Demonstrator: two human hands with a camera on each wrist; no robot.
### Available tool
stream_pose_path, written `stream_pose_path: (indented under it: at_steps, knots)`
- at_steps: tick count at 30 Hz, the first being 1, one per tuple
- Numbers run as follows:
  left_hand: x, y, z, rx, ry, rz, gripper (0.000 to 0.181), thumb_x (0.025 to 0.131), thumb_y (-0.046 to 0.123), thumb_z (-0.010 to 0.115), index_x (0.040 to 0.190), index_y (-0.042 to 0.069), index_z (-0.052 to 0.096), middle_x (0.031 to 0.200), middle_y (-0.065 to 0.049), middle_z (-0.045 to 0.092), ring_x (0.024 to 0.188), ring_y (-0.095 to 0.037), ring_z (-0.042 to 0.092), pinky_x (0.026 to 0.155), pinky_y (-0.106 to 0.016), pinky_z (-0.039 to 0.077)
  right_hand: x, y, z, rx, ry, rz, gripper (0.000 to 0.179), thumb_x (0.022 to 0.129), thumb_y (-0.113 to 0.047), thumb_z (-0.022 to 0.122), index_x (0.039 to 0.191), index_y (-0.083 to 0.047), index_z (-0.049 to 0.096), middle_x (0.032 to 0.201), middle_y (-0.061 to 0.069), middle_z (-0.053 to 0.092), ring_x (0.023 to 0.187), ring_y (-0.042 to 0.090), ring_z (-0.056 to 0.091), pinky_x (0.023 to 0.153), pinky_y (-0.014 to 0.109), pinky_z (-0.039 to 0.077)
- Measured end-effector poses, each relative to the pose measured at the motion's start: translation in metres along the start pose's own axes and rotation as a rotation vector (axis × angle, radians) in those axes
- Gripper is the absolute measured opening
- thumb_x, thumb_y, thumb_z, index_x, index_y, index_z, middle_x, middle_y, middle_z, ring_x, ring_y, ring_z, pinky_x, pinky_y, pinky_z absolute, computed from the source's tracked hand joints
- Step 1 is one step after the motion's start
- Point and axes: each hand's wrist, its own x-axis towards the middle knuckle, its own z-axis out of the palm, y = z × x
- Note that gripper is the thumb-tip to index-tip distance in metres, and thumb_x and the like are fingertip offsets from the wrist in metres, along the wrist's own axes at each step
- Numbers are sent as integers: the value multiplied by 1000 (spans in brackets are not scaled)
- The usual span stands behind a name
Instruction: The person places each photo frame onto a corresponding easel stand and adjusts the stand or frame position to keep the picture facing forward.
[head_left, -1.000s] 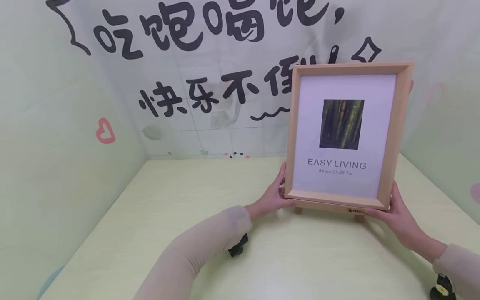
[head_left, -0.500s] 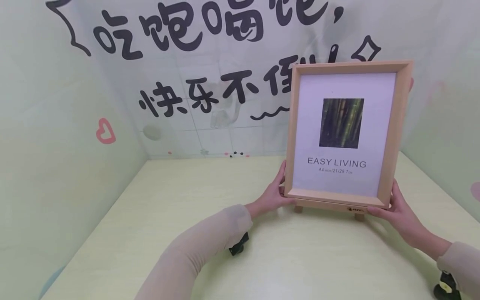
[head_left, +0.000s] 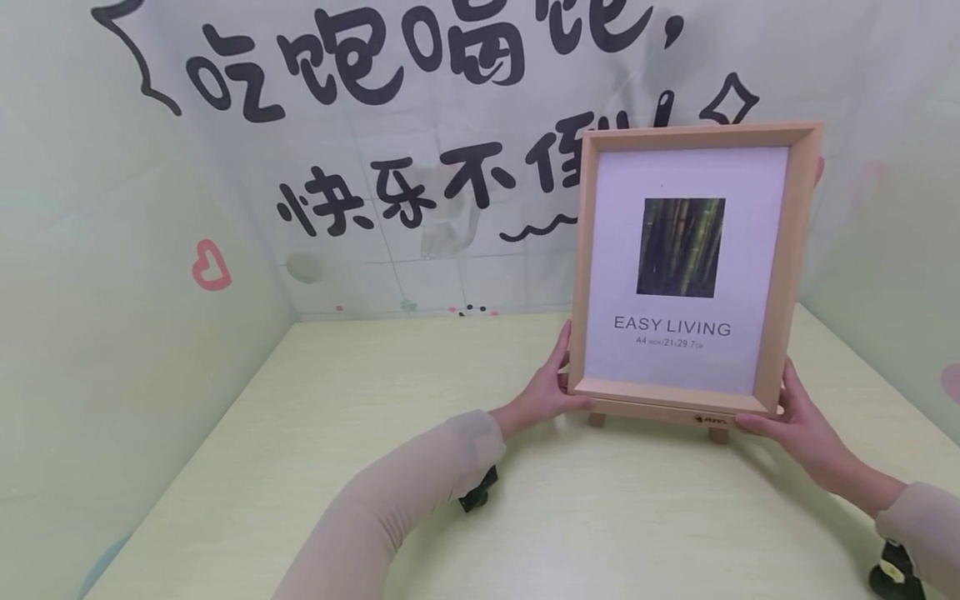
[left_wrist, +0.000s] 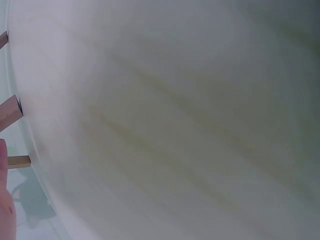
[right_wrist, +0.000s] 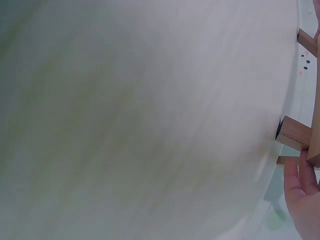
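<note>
A light wooden picture frame, with a bamboo picture and the words EASY LIVING, stands upright, leaning slightly back, on the ledge of a small wooden easel in the head view. My left hand grips the easel at its lower left corner, thumb across the ledge front. At the lower right corner my right hand holds it the same way. Easel legs reach the table, as the left wrist view shows with one leg. In the right wrist view, fingers curl beneath the ledge beside a leg.
The pale wood-grain table extends left of and in front of the easel. Behind it hangs a white backdrop with large black characters. Pale green side panels border the table. Small black devices sit under both wrists.
</note>
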Motion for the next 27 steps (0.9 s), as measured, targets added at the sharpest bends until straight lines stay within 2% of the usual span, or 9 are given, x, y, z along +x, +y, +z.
stream_pose_path:
  at_steps: [8,15,27]
  knots:
    - [-1,-1,0,-10,23,5,113,74,-6,70,144,43,-5,140,-16,35,101,-30,60,83,-31,53,0,0,0,32,7,5,94,83,15,53,147,-32,1,117,-11,49,92,5,62,75,21,54]
    - [-5,5,1,-21,48,-8,109,74,-7,70,145,38,1,138,-16,37,102,-31,60,84,-32,53,-4,4,0,48,42,32,92,81,17,53,145,-28,4,114,-10,49,91,4,62,74,19,54]
    - [-2,-1,0,-26,36,-6,108,75,-6,69,144,42,0,136,-17,38,103,-32,60,84,-32,53,-5,5,-1,69,47,45,91,82,16,53,145,-28,3,115,-12,48,92,3,62,73,19,54]
